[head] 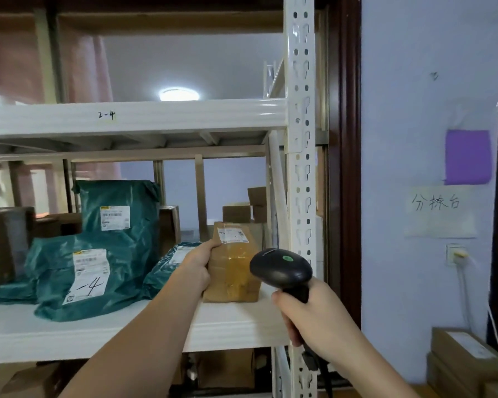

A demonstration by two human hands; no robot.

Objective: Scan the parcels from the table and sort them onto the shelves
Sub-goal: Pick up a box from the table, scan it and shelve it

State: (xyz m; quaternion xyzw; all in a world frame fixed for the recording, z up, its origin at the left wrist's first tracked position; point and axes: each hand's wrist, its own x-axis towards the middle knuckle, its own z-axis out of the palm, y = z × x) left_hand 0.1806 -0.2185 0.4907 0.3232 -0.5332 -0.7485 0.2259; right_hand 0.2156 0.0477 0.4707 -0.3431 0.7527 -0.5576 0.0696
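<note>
Brown taped parcel point(233, 265) stands upright on the white shelf point(104, 326), just left of the perforated shelf upright point(302, 168), which serves as landmark. Judged stiff cardboard, light enough for one hand; glossy tape on its front probably slick, so the bare cardboard edges are the better hold. Left hand point(197, 265) grips its upper left edge, fingers curled round the side, label point(232, 235) facing out. Right hand point(314, 311) is closed round the handle of the black scanner point(281, 268), held in front of the upright, just right of the parcel. Green poly mailers point(98, 254) lie farther left of the upright: soft, crinkly.
</note>
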